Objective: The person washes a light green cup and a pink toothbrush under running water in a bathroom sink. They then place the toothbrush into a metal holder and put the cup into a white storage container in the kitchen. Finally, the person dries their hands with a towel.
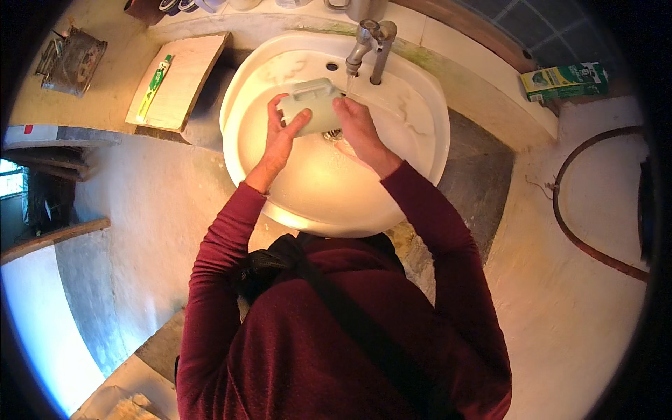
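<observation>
The left hand (283, 131) and right hand (360, 129) grip the pale green container (319, 114) over the basin's (301, 185) eleven-o'clock area; if wet, its walls could slip, striking the basin.

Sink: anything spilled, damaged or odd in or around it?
The white sink has greyish streaks on its inner wall, left and right of the tap; whether stains or cracks, I cannot tell. The ledge behind shows greenish discolouring.
</observation>
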